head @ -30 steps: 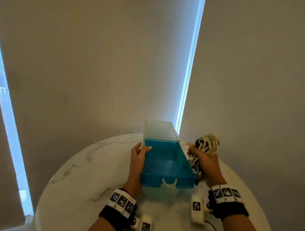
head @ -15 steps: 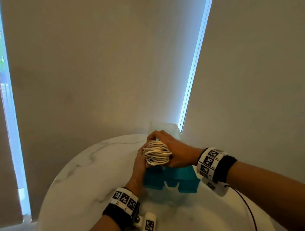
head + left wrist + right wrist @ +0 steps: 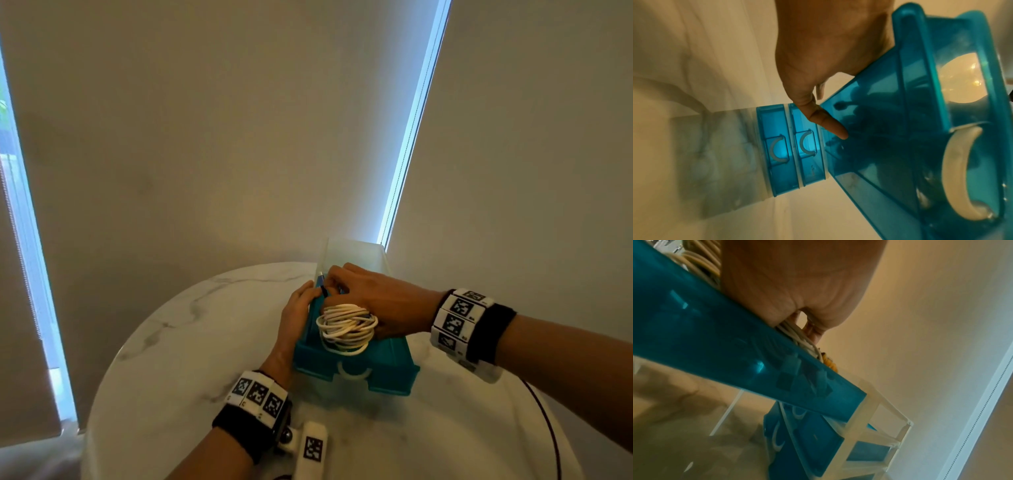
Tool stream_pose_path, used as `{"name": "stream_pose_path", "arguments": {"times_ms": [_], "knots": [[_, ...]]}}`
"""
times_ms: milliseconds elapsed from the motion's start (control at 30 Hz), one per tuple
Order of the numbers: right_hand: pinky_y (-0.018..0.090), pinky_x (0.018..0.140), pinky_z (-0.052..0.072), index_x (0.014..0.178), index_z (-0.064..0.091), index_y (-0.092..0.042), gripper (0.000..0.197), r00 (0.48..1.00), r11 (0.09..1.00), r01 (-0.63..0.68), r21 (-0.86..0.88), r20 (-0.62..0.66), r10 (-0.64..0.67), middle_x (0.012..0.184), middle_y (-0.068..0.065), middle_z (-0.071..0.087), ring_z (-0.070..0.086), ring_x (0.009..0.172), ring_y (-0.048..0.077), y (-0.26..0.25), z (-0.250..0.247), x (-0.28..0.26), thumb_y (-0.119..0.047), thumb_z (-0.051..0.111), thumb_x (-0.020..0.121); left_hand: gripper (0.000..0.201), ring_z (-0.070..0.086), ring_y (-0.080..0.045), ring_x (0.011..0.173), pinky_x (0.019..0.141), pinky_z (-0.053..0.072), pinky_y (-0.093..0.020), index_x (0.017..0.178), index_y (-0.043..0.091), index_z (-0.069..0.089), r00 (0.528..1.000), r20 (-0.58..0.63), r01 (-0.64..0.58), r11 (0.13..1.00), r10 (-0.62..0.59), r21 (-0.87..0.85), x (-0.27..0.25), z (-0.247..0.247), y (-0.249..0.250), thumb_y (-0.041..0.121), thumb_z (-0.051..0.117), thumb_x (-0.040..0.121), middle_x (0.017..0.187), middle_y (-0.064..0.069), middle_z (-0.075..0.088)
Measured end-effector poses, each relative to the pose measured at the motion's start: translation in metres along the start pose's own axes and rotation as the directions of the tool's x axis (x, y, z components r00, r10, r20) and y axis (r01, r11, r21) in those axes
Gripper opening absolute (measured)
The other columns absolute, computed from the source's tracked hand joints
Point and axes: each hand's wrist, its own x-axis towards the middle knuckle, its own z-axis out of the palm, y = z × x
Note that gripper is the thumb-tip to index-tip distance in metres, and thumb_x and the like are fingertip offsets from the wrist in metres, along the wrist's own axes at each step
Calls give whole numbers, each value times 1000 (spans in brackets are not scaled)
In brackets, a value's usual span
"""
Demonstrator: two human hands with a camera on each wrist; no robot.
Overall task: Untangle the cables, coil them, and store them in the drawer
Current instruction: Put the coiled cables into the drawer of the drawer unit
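From overhead, the right hand (image 3: 380, 301) curls its fingers around coiled cables (image 3: 346, 327), lowering them into the open teal drawer (image 3: 387, 371) on the desk (image 3: 171, 377). Left wrist view: the left hand (image 3: 818, 53) lies flat, fingers straight, bracing the drawer's side. Right wrist view: cables partly inside (storing step); next, release and push shut.

A home: marble table (image 3: 178, 359) beside window roller blinds (image 3: 239, 137).

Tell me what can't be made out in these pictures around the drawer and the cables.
- Head view: the right hand hides part of the cable coil and most of the drawer floor.
- Right wrist view: the palm hides the fingers.
- Left wrist view: the tinted wall turns the contents into dark shapes; left hand fingers hidden.
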Motion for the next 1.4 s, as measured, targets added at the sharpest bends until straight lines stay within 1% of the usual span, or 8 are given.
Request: {"name": "stream_pose_path", "arguments": {"times_ms": [100,267,600,700,800,1100,1233,1400], "knots": [[33,105,49,143,56,-25,57,999,999,-25,-23,18,26,148,1,47,48,124,22,3,-5,2,-45,78,94,69,60,-34,138,118,46,-59,143,25,65,996,84,52,991,-41,-125,-15,1,7,70,69,90,147,-9,66],[32,110,46,145,54,-27,60,994,998,-66,7,93,65,153,1,45,49,126,22,1,-10,1,-42,79,93,44,68,-40,114,82,63,-32,141,-4,59,999,1,33,965,-34,-259,-23,15,24,27,47,112,134,-29,66],[33,105,46,141,58,-23,54,994,994,-66,-84,84,73,141,1,56,54,115,21,-1,-8,9,-46,76,96,29,73,-5,105,106,56,-35,135,8,67,999,49,4,999,-2,-37,-10,9,25,20,56,111,126,-8,74],[34,109,44,142,58,-21,55,983,991,-110,-83,138,121,143,7,53,53,119,23,3,-7,12,-43,78,95,29,74,-24,92,89,62,-38,109,8,75,989,145,29,998,-20,-56,-33,15,37,26,53,112,95,-5,82],[38,112,46,154,44,-27,76,956,968,-223,-117,170,240,152,10,34,44,133,26,6,-13,7,-40,84,90,56,72,-35,116,100,60,-40,142,5,60,986,164,16,997,-4,-75,-35,17,36,37,71,98,123,-17,77],[51,120,40,167,24,-32,104,674,821,-565,-85,526,519,158,5,36,39,145,29,-3,-64,-15,-38,88,85,43,78,-30,108,93,63,-49,142,22,50,989,135,64,996,-55,-67,-36,24,32,13,65,103,118,-4,77],[43,110,54,145,58,-19,45,694,650,-712,267,410,591,142,4,63,66,124,21,-5,-72,-42,-40,63,106,76,76,-23,102,79,64,-39,163,23,32,993,104,60,994,-51,-89,-38,25,34,15,72,99,117,4,69],[30,78,59,97,80,-11,79,652,595,-758,268,264,711,92,6,80,76,87,22,-18,-42,-29,-83,46,93,97,77,-35,110,86,65,-52,154,25,40,982,79,180,977,-172,-112,-38,29,36,52,93,77,133,-14,71]]}}
